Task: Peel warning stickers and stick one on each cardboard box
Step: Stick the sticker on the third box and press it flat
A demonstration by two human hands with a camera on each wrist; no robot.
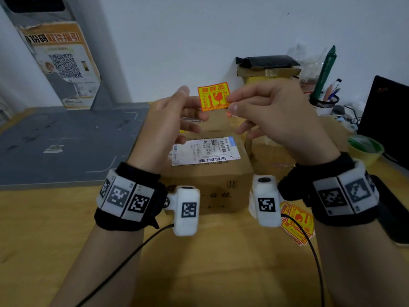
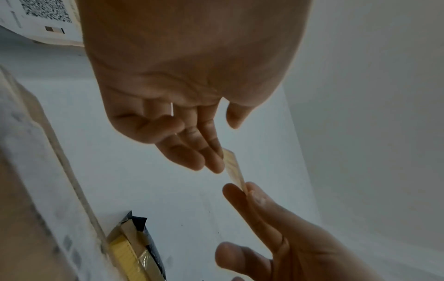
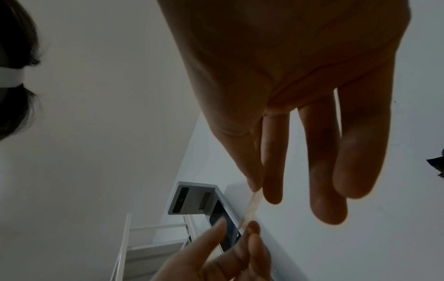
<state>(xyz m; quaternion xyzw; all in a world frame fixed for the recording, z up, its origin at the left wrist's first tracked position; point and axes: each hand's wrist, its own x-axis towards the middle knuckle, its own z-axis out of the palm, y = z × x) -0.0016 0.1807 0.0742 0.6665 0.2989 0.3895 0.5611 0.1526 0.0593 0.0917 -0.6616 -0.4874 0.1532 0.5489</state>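
A yellow and orange warning sticker (image 1: 213, 96) is held up in the air above a cardboard box (image 1: 205, 185) that bears a white shipping label (image 1: 205, 151). My right hand (image 1: 230, 103) pinches the sticker's right edge between thumb and index finger; the right wrist view (image 3: 258, 188) shows that pinch. My left hand (image 1: 193, 103) touches the sticker's left edge with fairly straight fingers, its thumb raised apart. The left wrist view shows the sticker (image 2: 234, 169) edge-on between both hands. A second cardboard box (image 1: 272, 158) stands to the right of the first.
A stack of warning stickers (image 1: 297, 222) lies on the wooden table near my right wrist. A taped box (image 1: 267, 74) under a black bag stands at the back. At the right are a pen holder (image 1: 324, 100), a green tape roll (image 1: 365, 147) and a dark screen (image 1: 385, 120). A grey mat (image 1: 62, 140) lies left.
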